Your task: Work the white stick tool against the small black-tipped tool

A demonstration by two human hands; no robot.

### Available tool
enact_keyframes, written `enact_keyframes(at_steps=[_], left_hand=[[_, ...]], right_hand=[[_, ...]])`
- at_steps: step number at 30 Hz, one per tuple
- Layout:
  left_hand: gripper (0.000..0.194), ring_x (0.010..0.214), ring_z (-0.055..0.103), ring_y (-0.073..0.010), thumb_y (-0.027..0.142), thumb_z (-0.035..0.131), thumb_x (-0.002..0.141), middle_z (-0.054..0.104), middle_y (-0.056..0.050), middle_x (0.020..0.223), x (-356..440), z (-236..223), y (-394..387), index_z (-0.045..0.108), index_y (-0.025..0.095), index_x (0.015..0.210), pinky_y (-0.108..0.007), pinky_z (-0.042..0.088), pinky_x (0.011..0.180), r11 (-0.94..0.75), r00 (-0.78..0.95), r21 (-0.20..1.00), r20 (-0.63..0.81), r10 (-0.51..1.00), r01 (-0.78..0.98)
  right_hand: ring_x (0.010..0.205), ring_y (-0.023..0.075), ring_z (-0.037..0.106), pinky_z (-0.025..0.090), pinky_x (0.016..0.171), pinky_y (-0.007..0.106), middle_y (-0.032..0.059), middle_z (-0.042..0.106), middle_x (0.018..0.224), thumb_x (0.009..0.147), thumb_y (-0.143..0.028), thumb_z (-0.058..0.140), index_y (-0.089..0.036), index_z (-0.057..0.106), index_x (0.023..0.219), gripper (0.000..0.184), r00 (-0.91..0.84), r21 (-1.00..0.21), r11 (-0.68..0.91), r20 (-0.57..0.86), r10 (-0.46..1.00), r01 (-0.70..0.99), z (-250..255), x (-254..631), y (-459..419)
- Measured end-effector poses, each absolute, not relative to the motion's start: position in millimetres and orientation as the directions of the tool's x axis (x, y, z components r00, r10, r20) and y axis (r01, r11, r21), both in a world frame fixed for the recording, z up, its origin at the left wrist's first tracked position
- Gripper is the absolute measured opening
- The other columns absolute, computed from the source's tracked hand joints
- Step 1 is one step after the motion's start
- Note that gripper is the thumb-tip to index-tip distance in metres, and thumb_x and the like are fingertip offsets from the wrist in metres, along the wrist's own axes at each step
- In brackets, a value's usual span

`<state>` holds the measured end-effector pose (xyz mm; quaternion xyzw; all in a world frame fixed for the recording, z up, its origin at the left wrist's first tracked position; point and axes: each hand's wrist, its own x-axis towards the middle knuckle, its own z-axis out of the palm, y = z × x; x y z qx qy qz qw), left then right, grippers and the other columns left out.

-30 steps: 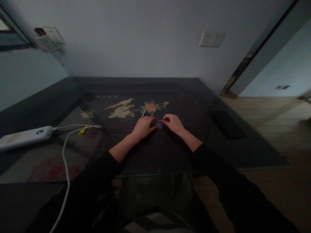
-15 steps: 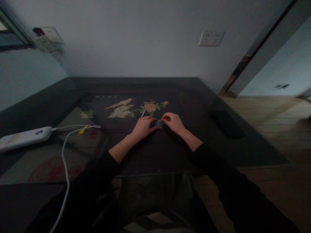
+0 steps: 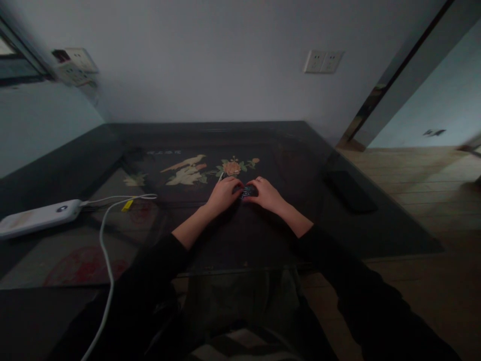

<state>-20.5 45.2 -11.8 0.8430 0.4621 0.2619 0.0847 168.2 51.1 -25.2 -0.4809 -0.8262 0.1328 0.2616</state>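
Observation:
Between my hands, over the dark glass-topped table (image 3: 244, 240), is a small dark object with rows of light marks (image 3: 246, 192); its kind is too small to make out. My left hand (image 3: 224, 193) grips its left side with thumb and fingers. On its right side, my right hand (image 3: 266, 192) has its thumb at the near edge and its fingers curled round the far edge. Both hands hide parts of the object. Just beyond my left fingers, a thin pale stick-like thing (image 3: 220, 176) shows, partly covered.
A white power bank (image 3: 41, 219) lies at the left, with a white cable (image 3: 106, 255) running toward me; a yellow tag (image 3: 127, 205) is on the cable. A black phone-like slab (image 3: 349, 191) rests on the right. Bird and flower pictures (image 3: 190, 173) show in the tabletop. A wall stands behind.
My right hand has shifted its grip: its thumb has come down to the object's near edge and its fingers have spread round it. My left hand stays at the left side.

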Motion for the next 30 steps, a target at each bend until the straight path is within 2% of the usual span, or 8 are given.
enact_keyframes(at_steps=[8, 21, 30], left_hand=[[0.006, 0.086, 0.060, -0.0195, 0.015, 0.062, 0.079, 0.063, -0.004, 0.089, -14, -17, 56, 0.065, 0.019, 0.083, -0.033, 0.048, 0.079, -0.572, 0.466, 0.377, 0.339, 0.817, 0.729], [0.004, 0.087, 0.059, -0.0214, 0.020, 0.063, 0.079, 0.062, -0.004, 0.086, -15, -21, 59, 0.066, 0.019, 0.081, -0.035, 0.046, 0.080, -0.536, 0.449, 0.367, 0.299, 0.842, 0.760], [0.007, 0.095, 0.059, -0.0239, 0.022, 0.060, 0.083, 0.063, -0.007, 0.094, -14, -22, 58, 0.065, 0.018, 0.088, -0.039, 0.044, 0.086, -0.549, 0.478, 0.324, 0.276, 0.834, 0.770]], right_hand=[[0.098, 0.0252, 0.056, 0.045, 0.084, 0.036, 0.0087, 0.057, 0.100, 0.073, -0.041, 0.077, -0.017, 0.067, 0.105, 0.041, -0.418, -0.431, 0.506, 0.287, 0.862, 0.747, -27, 166, 52], [0.099, 0.0243, 0.056, 0.046, 0.084, 0.037, 0.0076, 0.056, 0.101, 0.072, -0.039, 0.078, -0.019, 0.067, 0.107, 0.042, -0.438, -0.439, 0.511, 0.263, 0.859, 0.739, -27, 170, 55], [0.095, 0.0225, 0.057, 0.045, 0.081, 0.034, 0.0061, 0.056, 0.099, 0.072, -0.040, 0.078, -0.021, 0.067, 0.105, 0.040, -0.444, -0.444, 0.510, 0.252, 0.860, 0.737, -26, 171, 56]])
